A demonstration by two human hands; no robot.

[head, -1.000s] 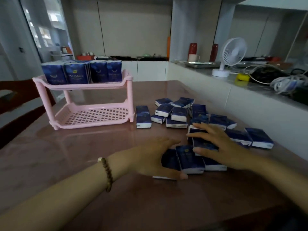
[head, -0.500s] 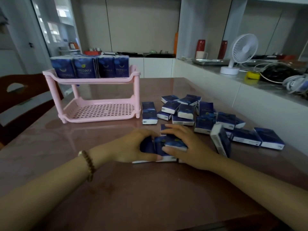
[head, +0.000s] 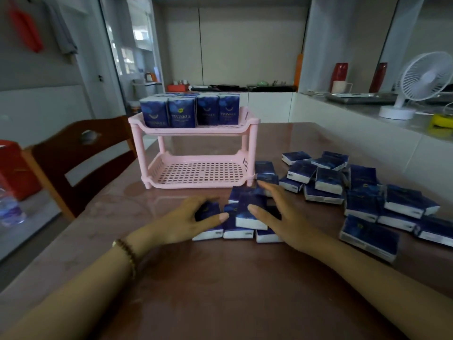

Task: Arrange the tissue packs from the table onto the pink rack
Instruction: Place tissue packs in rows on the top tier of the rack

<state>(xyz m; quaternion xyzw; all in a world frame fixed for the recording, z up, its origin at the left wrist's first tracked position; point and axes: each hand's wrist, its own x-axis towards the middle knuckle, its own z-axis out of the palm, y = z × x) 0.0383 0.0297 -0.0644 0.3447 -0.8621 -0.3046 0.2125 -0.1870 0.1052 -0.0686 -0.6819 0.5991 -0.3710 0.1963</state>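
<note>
While the pink rack point(head: 196, 153) at frame center carries upright tissue packs point(head: 188, 111) on its top shelf, the bottom shelf is bare. Left hand point(head: 188, 219) and right hand point(head: 282, 217), fingers half-spread, press a small cluster of packs point(head: 245, 214) together on the brown table point(head: 220, 278). Loose packs point(head: 362, 197) right. Fan point(head: 421, 82) on upper-right counter.

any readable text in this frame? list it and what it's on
"TWINKLE": front of the second upright pack on the rack's top shelf.
The same word seems to sit on the neighbouring upright packs, too blurred to confirm.
Smaller lines under that word: too small to read.
Loose packs on the table: faint print, unreadable.
Red bottles on the counter: no legible text.
</note>
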